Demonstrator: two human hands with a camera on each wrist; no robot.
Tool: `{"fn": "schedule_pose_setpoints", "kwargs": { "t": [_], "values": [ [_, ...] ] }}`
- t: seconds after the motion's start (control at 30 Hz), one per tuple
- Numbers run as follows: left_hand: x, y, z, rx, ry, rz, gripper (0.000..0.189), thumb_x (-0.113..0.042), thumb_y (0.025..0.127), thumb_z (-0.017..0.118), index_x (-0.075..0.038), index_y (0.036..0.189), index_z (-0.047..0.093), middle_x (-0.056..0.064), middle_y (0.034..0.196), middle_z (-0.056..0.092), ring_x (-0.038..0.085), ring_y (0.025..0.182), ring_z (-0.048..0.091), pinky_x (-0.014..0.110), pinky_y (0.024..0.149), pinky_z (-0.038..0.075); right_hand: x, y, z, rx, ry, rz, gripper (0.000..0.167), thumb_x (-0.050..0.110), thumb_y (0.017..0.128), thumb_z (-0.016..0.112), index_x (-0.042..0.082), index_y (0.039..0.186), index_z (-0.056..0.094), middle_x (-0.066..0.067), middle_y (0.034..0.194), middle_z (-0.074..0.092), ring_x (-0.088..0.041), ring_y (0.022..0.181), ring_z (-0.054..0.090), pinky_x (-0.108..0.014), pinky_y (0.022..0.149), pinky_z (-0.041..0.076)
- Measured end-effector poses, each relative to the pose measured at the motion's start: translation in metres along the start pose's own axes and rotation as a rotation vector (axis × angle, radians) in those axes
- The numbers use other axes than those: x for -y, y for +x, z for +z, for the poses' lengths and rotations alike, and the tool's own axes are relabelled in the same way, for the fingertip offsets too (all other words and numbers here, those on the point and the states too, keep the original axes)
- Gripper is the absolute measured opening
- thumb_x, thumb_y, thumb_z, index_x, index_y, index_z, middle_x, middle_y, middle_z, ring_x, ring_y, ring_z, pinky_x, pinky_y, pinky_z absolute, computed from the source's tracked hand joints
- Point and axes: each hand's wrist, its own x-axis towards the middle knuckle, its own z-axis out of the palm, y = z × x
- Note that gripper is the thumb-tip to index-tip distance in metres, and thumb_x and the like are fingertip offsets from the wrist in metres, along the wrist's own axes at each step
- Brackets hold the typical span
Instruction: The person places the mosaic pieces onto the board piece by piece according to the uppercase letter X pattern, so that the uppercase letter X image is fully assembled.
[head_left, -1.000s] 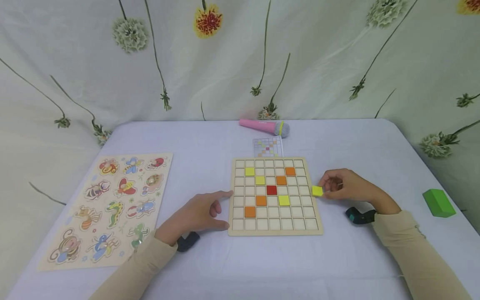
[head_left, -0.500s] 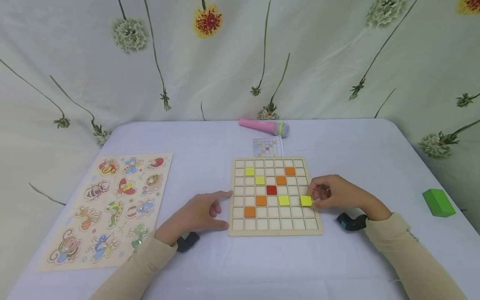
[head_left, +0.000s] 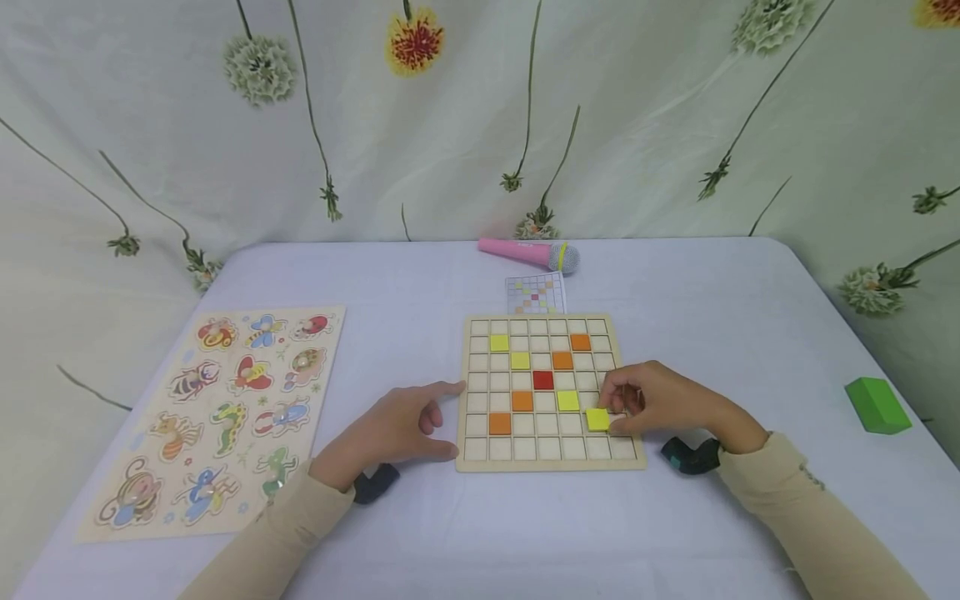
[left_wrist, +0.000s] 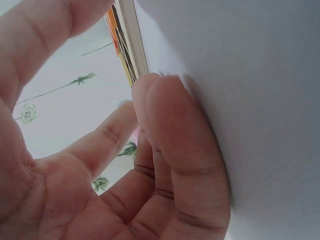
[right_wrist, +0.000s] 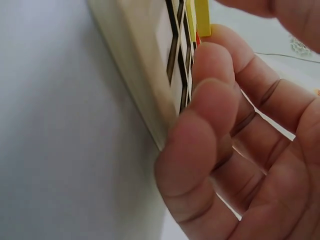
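A yellow square tile (head_left: 597, 419) is pinched between the thumb and index finger of my right hand (head_left: 663, 402), over the lower right cells of a wooden grid board (head_left: 551, 466). In the right wrist view, that yellow tile (right_wrist: 202, 17) shows at the top by the index fingertip. Set in the board along two diagonals are several orange tiles and yellow tiles, with one red tile (head_left: 543, 381) where the lines cross. At the board's left edge, my left hand (head_left: 401, 423) touches with index finger and thumb spread; its other fingers bend inward.
Just behind the board lies a printed pattern card (head_left: 535, 293), with a pink microphone (head_left: 525, 252) beyond it. A wooden insect puzzle (head_left: 225, 417) covers the left side of the table. A green block (head_left: 877, 406) stands at far right.
My right hand has carried the yellow tile leftward and nearer to me, from beyond the board's right edge to over its lower right cells. My left hand stays put.
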Motion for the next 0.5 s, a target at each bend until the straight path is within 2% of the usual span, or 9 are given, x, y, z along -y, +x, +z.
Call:
{"fn": "schedule_pose_setpoints", "kwargs": {
  "t": [0.5],
  "values": [
    [0.0012,0.0002,0.0000,-0.001,0.003,-0.009,0.084,-0.019,0.081,0.097,-0.015,0.156,0.060,0.000,0.090,0.059,0.017,0.083,0.054,0.033,0.073,0.047,0.0024,0.0018,0.0046,0.006,-0.027,0.033,0.022,0.003,0.084,0.090,0.008,0.096,0.072,0.004,0.083,0.057,-0.009,0.068,0.049,-0.022,0.062,0.041]
  ]
}}
